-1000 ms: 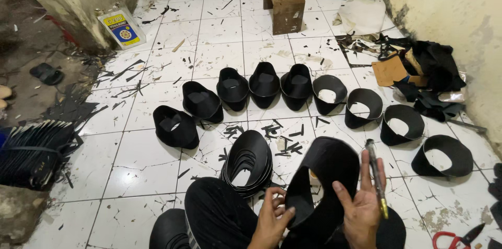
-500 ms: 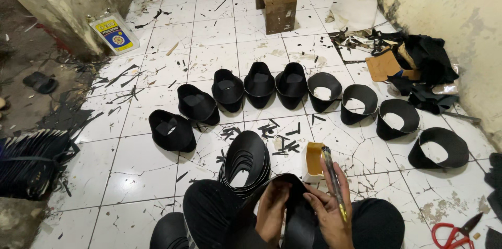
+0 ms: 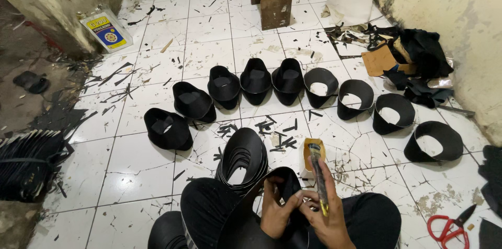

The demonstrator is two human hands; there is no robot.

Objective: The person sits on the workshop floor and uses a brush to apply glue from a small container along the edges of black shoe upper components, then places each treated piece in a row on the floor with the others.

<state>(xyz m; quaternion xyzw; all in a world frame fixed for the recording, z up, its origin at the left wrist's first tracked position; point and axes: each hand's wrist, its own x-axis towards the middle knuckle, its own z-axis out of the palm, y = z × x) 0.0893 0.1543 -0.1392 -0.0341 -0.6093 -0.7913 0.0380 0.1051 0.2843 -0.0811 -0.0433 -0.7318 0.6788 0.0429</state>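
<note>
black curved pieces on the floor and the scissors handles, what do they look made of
Black curved pieces: seemingly thin flexible sheet, perhaps synthetic leather or rubber; matte with faint sheen, holding a bent shape. Scissors: red handles look like glossy plastic, and the dark blades are probably metal.

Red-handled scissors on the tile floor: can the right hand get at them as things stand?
Probably, but not freely: the red-handled scissors lie uncovered on that side, yet the right hand grips a glue-smeared brush and pinches the curved black piece.
</note>
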